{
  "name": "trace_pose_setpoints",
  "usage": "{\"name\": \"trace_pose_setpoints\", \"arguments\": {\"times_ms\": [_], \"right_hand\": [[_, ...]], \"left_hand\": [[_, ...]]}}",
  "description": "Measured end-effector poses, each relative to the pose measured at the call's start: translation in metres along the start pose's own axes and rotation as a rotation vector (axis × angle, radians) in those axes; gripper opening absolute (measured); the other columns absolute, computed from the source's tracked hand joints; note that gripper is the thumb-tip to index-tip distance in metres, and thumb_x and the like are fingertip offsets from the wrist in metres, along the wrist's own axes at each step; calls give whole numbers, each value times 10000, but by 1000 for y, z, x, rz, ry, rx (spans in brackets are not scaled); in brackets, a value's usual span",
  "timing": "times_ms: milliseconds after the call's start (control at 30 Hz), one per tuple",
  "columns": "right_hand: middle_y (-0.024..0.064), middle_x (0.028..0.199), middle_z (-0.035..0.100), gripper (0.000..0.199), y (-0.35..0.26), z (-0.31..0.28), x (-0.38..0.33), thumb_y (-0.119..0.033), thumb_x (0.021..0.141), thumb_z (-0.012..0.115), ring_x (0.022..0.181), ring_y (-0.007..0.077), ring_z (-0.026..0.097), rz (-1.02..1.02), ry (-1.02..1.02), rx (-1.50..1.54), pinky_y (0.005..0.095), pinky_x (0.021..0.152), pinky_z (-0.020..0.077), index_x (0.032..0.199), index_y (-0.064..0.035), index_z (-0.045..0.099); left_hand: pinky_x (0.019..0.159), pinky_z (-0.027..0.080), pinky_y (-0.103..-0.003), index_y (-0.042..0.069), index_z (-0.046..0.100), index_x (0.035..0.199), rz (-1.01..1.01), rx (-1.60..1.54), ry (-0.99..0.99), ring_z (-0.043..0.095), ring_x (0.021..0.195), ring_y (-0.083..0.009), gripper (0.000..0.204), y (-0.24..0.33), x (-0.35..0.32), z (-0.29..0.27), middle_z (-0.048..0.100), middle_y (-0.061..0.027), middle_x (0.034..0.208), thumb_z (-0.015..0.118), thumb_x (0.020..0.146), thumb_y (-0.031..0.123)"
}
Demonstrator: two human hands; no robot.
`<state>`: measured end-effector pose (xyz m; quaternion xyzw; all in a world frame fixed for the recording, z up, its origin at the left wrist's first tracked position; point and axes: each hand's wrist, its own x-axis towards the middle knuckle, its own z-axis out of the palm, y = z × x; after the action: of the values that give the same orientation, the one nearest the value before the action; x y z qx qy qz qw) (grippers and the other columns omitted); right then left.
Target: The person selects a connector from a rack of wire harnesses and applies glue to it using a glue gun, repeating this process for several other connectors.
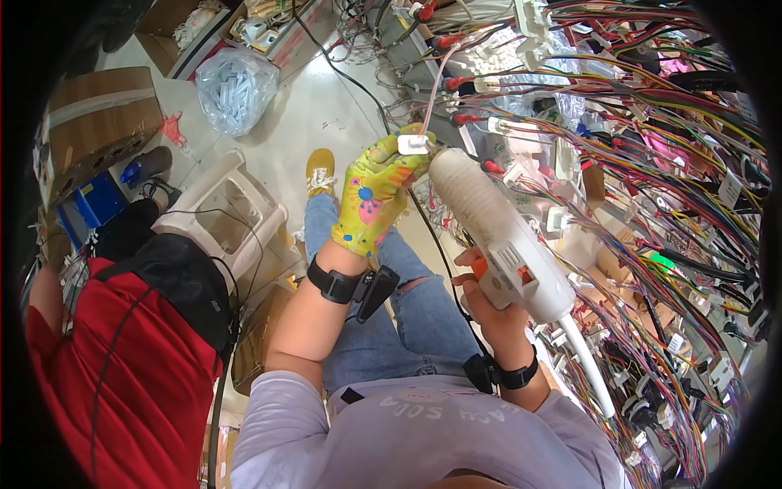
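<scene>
My left hand (375, 191), in a yellow flower-patterned glove, pinches a small white plastic connector (413, 145) with a pale pink wire (437, 90) running up from it. Bare, my right hand (497, 322) is wrapped round the handle of a large white hot glue gun (509, 240), by its orange trigger (481, 267). The gun's stained nozzle end lies close beside the connector and my gloved fingertips; whether they touch I cannot tell. A white glue stick (588, 365) sticks out of the gun's back end.
Dense bundles of coloured wires (652, 122) with white connectors fill the right side. A dark cable (358, 81) crosses the floor. At left are a plastic stool (240, 204), a bag of white parts (236, 91), a cardboard box (102, 122) and a person in red (138, 367).
</scene>
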<state>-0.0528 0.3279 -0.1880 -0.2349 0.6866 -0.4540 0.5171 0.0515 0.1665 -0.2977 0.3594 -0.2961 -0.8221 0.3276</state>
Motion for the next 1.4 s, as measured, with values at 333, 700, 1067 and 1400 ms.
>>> {"name": "trace_pose_setpoints", "arguments": {"times_ms": [333, 700, 1067, 1400], "right_hand": [[118, 1090, 525, 514, 3, -1, 1, 126, 765, 503, 1032, 230, 531, 42, -18, -8, 341, 757, 522, 1245, -40, 424], [115, 1092, 521, 517, 13, -4, 2, 138, 765, 512, 1025, 223, 536, 48, -23, 4, 331, 746, 525, 1243, -37, 421], [122, 1060, 524, 490, 13, -4, 2, 133, 771, 513, 998, 219, 546, 44, -20, -3, 323, 732, 534, 1225, -26, 424], [118, 1044, 526, 471, 14, -3, 2, 129, 772, 521, 981, 214, 546, 62, 5, 6, 323, 725, 532, 1207, -26, 433]], "left_hand": [[710, 452, -249, 32, 546, 1182, -321, -552, 189, 526, 748, -101, 302, -13, 5, -8, 590, -28, 935, 508, 893, 113], [647, 428, -271, 35, 620, 1071, -500, -456, 240, 476, 638, -99, 284, -16, 9, -12, 600, -16, 844, 496, 893, 219], [655, 413, -257, 49, 643, 1033, -489, -391, 239, 492, 687, -96, 288, -15, 9, -15, 629, -21, 891, 504, 885, 253], [652, 470, -298, 86, 627, 1057, -498, -407, 145, 565, 738, -115, 313, -23, 11, -24, 634, -8, 903, 518, 886, 325]]}}
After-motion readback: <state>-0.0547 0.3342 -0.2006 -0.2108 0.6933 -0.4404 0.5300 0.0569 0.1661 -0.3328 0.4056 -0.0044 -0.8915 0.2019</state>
